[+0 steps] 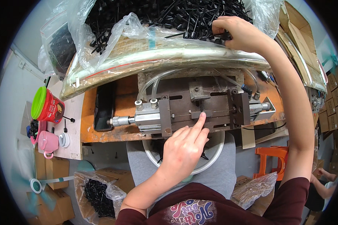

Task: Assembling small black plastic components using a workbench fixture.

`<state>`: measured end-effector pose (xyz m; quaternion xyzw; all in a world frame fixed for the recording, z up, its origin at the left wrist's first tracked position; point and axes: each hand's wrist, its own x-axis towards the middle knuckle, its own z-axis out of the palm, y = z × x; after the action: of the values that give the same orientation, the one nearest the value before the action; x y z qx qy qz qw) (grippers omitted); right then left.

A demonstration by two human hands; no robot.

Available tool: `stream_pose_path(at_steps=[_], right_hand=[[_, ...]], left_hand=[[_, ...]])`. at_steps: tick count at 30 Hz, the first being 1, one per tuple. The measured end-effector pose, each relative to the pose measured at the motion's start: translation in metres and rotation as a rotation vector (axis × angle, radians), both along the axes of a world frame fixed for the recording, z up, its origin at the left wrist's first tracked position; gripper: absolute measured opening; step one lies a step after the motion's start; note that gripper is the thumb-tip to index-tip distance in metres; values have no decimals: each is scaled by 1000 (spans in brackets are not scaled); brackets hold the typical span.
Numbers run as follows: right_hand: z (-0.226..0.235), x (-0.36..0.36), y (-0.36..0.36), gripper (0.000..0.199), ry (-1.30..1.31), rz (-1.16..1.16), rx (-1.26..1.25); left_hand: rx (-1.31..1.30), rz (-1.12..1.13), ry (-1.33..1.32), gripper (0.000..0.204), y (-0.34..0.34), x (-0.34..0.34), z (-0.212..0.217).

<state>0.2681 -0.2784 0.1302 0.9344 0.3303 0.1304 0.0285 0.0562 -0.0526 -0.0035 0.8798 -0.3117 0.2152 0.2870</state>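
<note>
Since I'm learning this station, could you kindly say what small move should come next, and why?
Probably the right hand should draw one piece from the black parts, since it reaches among them while the left hand is at the metal fixture.

Right hand (238, 34), fingertips partly hidden among black parts (191, 18), heap cut off by upper edge, basket (217, 152) partly covered by left hand (184, 152) and bench (88, 116), fan (35, 186) blades blurred, co-worker (325, 187) cut off at right.
</note>
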Motion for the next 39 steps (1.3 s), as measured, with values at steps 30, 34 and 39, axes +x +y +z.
stream_pose_path(at_steps=[30,34,39], right_hand=[[-10,-76,-30,27,471,119,1688],[-25,-141,11,23,792,196,1855],[-64,-190,28,20,1060,121,1961]], left_hand=[[-562,-85,311,45,17,4,36],[-855,-78,349,61,10,23,42],[-1015,-355,868,38,29,5,49]])
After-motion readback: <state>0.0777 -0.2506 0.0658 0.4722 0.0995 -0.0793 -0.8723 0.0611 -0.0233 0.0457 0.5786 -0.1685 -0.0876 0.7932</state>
